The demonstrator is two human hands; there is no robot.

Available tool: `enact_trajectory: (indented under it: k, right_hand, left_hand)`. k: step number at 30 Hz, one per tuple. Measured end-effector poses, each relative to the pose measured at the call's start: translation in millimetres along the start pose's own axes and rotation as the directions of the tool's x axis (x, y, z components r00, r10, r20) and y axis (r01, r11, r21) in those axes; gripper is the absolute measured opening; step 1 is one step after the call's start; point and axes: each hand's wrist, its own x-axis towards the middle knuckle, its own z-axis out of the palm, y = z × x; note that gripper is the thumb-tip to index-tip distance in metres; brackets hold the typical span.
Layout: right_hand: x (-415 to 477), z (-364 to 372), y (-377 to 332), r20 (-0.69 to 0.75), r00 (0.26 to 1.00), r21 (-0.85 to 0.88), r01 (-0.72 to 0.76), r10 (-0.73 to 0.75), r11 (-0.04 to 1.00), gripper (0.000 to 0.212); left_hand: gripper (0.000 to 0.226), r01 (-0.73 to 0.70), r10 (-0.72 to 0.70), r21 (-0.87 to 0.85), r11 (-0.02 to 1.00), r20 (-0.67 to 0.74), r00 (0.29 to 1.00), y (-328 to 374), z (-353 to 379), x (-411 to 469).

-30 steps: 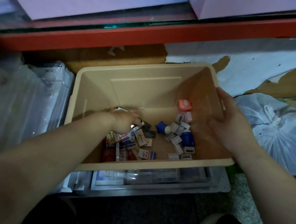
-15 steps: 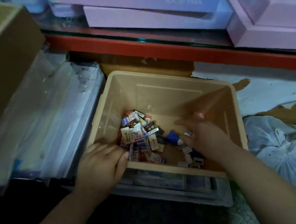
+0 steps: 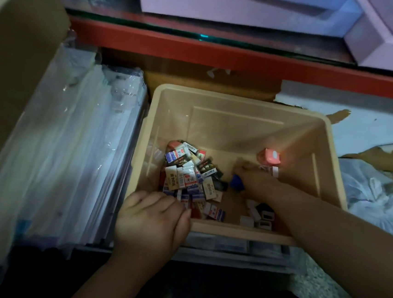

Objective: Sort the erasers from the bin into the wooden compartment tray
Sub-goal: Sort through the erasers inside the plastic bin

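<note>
Inside beige bin (image 3: 239, 119): heap of wrapped erasers (image 3: 189, 177) unsorted, more loose near right wall. Right hand (image 3: 256, 176) reaching down among them, grip hidden. Left hand (image 3: 153, 216) curled over near rim, seemingly empty. Wooden tray out of view; sorting barely begun.

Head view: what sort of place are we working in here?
Probably a stationery shop's stockroom: a bin of wrapped erasers under a red shelf, pink boxes above, plastic-wrapped packs beside it.
</note>
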Motion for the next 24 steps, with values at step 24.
enact_trajectory:
  k: [24]
  right_hand:
    - [-2,-6,30,-0.069,0.990,-0.319,0.094,-0.122,0.943,0.045]
  left_hand:
    - [0.055,0.276,-0.260,-0.265,0.924,0.094,0.961,-15,1,-31]
